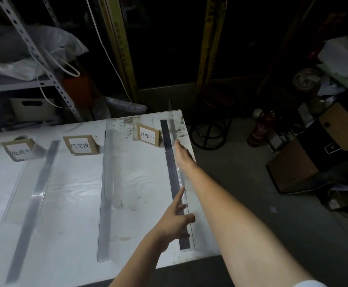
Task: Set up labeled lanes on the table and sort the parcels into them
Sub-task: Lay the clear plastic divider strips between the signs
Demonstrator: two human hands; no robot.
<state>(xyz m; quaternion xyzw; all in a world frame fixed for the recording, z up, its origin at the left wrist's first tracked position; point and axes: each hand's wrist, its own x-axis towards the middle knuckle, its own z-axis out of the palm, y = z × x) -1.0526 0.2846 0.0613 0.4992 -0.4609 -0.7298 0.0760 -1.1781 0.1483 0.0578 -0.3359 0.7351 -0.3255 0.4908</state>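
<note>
Acrylic divider (179, 183) at the table's (76, 204) three o'clock looked stiff, light, slippery; left hand (175, 222) pressed it with spread fingers, right hand (182, 154) steadied it flat.

Dim storeroom: metal shelving (34, 48), stool (210, 129), cluttered grey floor (241, 172).

The counter (69, 204) runs off the left and bottom edges. The leftmost label card (21, 150) is blurred behind a clear divider (30, 179), its last character hard to read. The right hand's (182, 154) fingertips lie hidden behind the far-right clear divider (179, 158).
</note>
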